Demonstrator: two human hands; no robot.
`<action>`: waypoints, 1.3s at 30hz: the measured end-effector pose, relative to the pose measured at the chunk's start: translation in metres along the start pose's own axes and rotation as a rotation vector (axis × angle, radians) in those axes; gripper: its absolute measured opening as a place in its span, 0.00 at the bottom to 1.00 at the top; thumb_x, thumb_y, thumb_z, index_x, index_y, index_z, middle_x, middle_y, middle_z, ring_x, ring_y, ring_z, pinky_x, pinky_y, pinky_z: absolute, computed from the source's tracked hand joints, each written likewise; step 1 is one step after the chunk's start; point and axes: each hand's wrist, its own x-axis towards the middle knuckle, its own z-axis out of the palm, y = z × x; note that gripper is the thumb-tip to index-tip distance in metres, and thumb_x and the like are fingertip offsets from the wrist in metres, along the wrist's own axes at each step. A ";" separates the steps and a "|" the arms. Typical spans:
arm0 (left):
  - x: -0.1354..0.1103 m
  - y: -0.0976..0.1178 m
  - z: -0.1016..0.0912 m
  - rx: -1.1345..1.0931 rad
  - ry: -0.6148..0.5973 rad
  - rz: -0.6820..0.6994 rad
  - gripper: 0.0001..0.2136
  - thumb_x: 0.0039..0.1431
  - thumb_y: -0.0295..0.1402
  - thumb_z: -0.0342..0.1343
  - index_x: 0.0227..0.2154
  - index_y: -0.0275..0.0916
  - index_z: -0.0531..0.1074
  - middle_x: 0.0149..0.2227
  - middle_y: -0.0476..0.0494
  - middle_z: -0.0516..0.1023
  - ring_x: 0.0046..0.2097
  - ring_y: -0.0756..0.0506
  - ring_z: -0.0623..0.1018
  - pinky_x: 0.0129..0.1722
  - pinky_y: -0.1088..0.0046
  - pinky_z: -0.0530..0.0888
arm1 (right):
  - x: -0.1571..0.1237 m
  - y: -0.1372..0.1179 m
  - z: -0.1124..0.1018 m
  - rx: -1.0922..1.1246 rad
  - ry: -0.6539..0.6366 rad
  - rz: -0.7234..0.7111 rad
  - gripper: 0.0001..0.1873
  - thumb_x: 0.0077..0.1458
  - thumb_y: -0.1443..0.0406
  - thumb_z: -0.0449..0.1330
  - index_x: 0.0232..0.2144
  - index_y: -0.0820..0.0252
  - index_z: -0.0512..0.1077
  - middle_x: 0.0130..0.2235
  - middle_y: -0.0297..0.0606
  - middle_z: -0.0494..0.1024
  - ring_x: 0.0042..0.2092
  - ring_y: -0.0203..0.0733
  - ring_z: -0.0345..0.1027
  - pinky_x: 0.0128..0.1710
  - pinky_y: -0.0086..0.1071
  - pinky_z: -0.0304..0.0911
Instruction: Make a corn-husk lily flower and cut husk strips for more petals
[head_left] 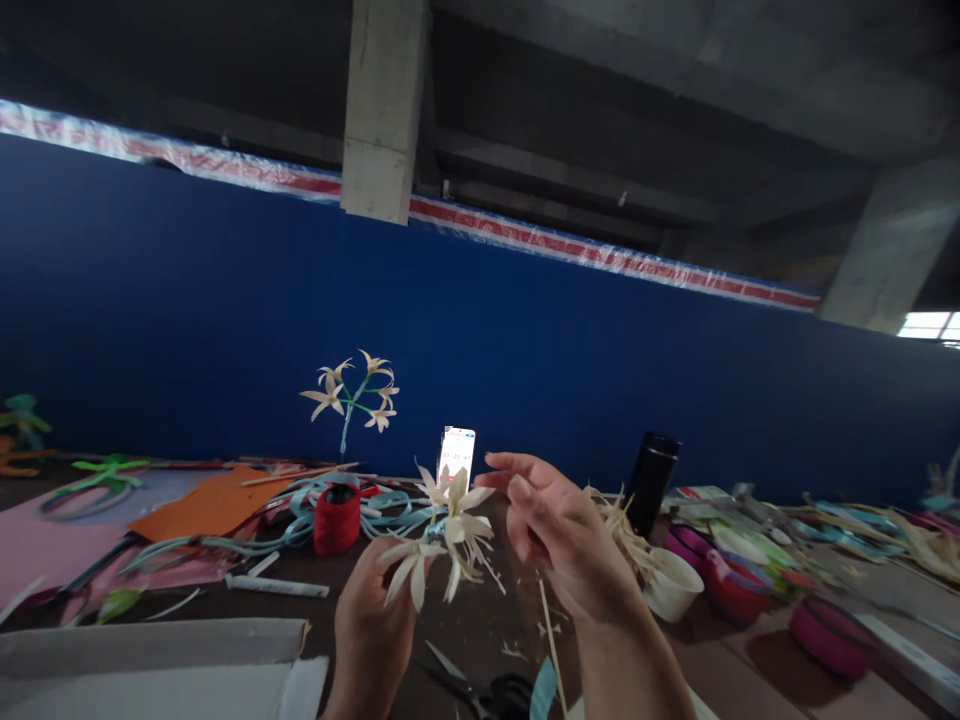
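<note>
A bunch of cream-coloured artificial flowers (465, 527) with pointed petals is held in my left hand (376, 615), whose fingers are closed round its stem behind the petals. My right hand (555, 525) is raised just to the right of the flowers, apart from them, its fingers spread and holding nothing I can see. Below the hands lie dark-handled scissors (454, 675) with their blades pointing up and left. Beside them are a light blue strip (543, 688) and a thin pale stick (551, 640). Small cream scraps are scattered nearby.
A finished-looking flower stem (347, 410) stands upright behind. Around are a lit phone (456, 455), red thread spool (337, 520), blue cords (225, 545), orange sheet (199, 508), white tray (150, 640), black bottle (654, 480), white cup (673, 585) and magenta bowls (832, 635). A blue partition (562, 350) closes the back.
</note>
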 end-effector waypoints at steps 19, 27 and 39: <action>0.000 0.012 -0.006 0.070 -0.040 -0.010 0.10 0.51 0.42 0.56 0.22 0.41 0.69 0.23 0.51 0.73 0.26 0.48 0.72 0.28 0.75 0.68 | 0.005 0.006 0.012 0.073 0.067 0.091 0.10 0.48 0.62 0.65 0.27 0.61 0.69 0.20 0.26 0.65 0.17 0.23 0.44 0.15 0.23 0.37; -0.001 0.003 -0.004 0.030 -0.024 0.050 0.09 0.53 0.40 0.54 0.26 0.40 0.72 0.26 0.49 0.74 0.30 0.47 0.74 0.31 0.74 0.69 | 0.006 0.009 0.022 0.227 0.027 0.130 0.10 0.46 0.64 0.65 0.25 0.62 0.67 0.17 0.23 0.62 0.15 0.21 0.44 0.14 0.21 0.36; -0.001 0.008 -0.004 0.034 0.005 -0.009 0.10 0.51 0.41 0.56 0.26 0.40 0.72 0.25 0.51 0.74 0.27 0.48 0.73 0.28 0.75 0.69 | 0.006 0.012 0.024 0.099 0.036 0.157 0.12 0.48 0.61 0.63 0.24 0.62 0.66 0.18 0.23 0.61 0.15 0.22 0.46 0.14 0.22 0.37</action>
